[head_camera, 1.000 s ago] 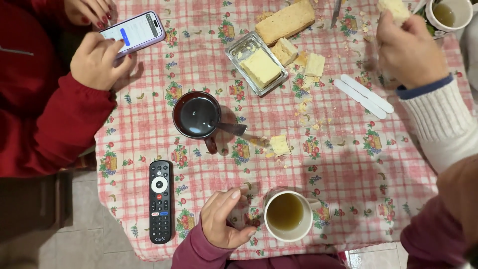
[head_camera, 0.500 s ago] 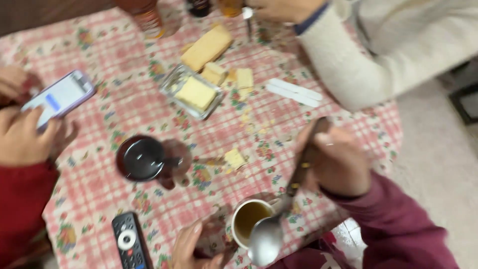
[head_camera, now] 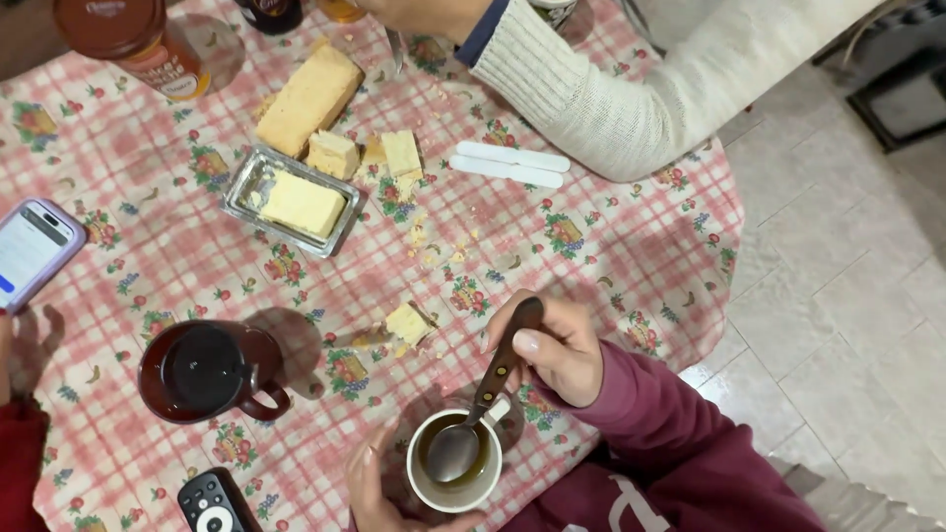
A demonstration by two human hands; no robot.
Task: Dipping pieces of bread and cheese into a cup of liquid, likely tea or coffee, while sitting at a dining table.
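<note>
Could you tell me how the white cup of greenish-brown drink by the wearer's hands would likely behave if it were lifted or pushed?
The white cup looks fairly full, so it would probably feel heavy and could slop if pushed quickly. The spoon standing in it, held by the right hand, might lever it sideways. The left hand beside the cup should steady it.

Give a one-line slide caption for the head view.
Right hand dips a wooden-handled spoon into a white cup steadied by the left hand on a checked tablecloth.

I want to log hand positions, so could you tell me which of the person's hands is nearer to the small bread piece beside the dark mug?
Right. The right hand, holding the spoon, sits just right of the bread piece; the left hand cups the white cup, lower down.
</note>
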